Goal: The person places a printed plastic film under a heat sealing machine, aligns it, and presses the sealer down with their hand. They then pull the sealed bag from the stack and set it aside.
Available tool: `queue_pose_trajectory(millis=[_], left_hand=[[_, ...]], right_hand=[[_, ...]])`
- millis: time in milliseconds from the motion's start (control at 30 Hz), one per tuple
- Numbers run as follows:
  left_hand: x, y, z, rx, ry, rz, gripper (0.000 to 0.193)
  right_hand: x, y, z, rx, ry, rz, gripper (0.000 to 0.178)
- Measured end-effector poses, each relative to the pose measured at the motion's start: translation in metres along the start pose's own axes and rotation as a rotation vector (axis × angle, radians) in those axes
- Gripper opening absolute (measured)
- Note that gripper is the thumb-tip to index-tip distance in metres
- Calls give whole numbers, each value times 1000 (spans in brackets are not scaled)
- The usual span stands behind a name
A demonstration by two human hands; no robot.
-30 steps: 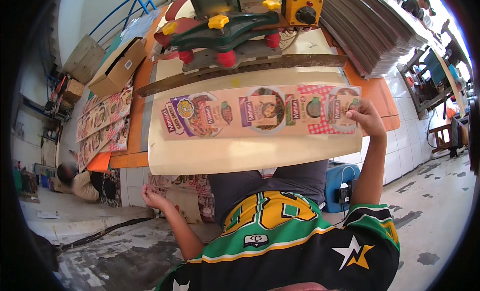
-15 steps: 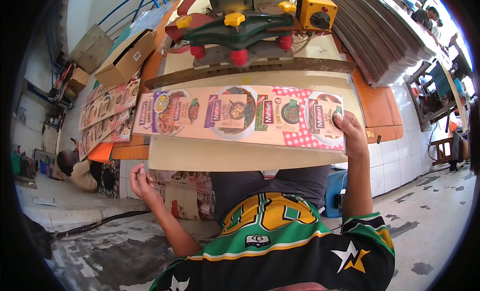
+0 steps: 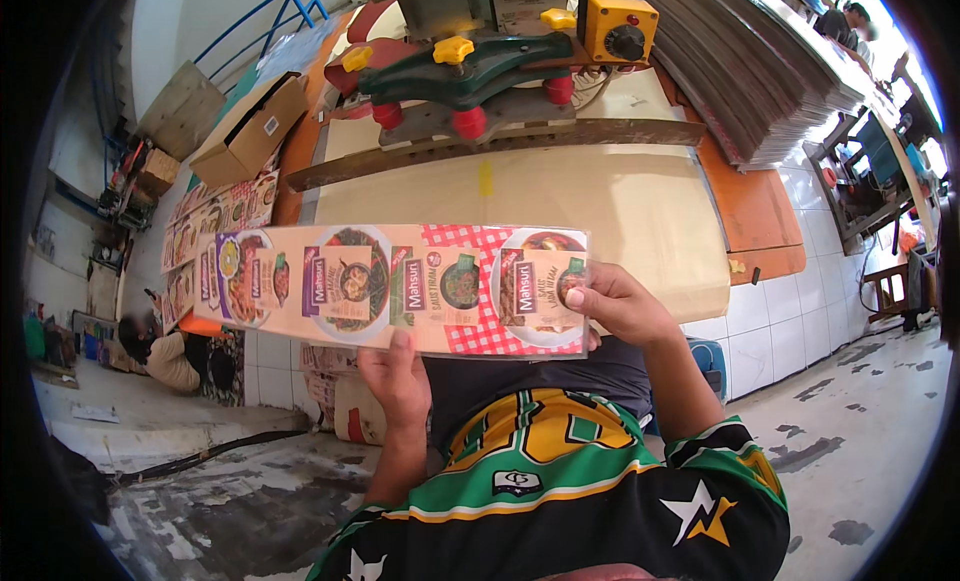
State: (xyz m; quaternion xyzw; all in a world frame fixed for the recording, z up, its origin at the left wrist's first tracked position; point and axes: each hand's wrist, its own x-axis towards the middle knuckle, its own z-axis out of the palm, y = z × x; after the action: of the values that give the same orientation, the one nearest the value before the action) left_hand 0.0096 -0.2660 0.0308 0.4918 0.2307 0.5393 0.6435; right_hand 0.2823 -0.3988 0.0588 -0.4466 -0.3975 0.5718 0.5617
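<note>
I hold a long printed strip (image 3: 420,316), peach coloured with pictures of food bowls and red checks, in a glossy clear layer. It is tilted slightly, in front of the table. My right hand (image 3: 628,303) grips its right end, thumb on the printed face. My left hand (image 3: 397,386) holds the lower edge near the middle, with its thumb in front and its fingers hidden behind. Beyond the strip lies a beige sheet (image 3: 630,201) on the table, and past it a long dark metal bar (image 3: 500,149) crosses the surface.
Above the bar stands a green machine frame (image 3: 470,71) with yellow knobs and red feet. Beside it is a yellow control box (image 3: 617,28). A tall sheet stack (image 3: 760,81) stands at right. More printed strips (image 3: 215,216) and a cardboard box (image 3: 250,131) lie at left; a person (image 3: 170,351) crouches below.
The strip has moved left and toward me, off the beige sheet, with my right hand on it. My left hand, empty before, has come up and taken hold of the lower edge.
</note>
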Motion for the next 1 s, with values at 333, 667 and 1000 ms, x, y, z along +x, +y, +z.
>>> queue_pose_trajectory(millis=[333,667,1000], left_hand=[[108,61,-73,72,307,196,35],[313,105,-323,185,429,-88,31],[360,72,-394,1436,112,-13,82]], right_hand=[[-7,4,-45,-472,363,-23,27],[-4,3,-57,-259,300,-121,26],[-8,5,-64,-218,253,-116,24]])
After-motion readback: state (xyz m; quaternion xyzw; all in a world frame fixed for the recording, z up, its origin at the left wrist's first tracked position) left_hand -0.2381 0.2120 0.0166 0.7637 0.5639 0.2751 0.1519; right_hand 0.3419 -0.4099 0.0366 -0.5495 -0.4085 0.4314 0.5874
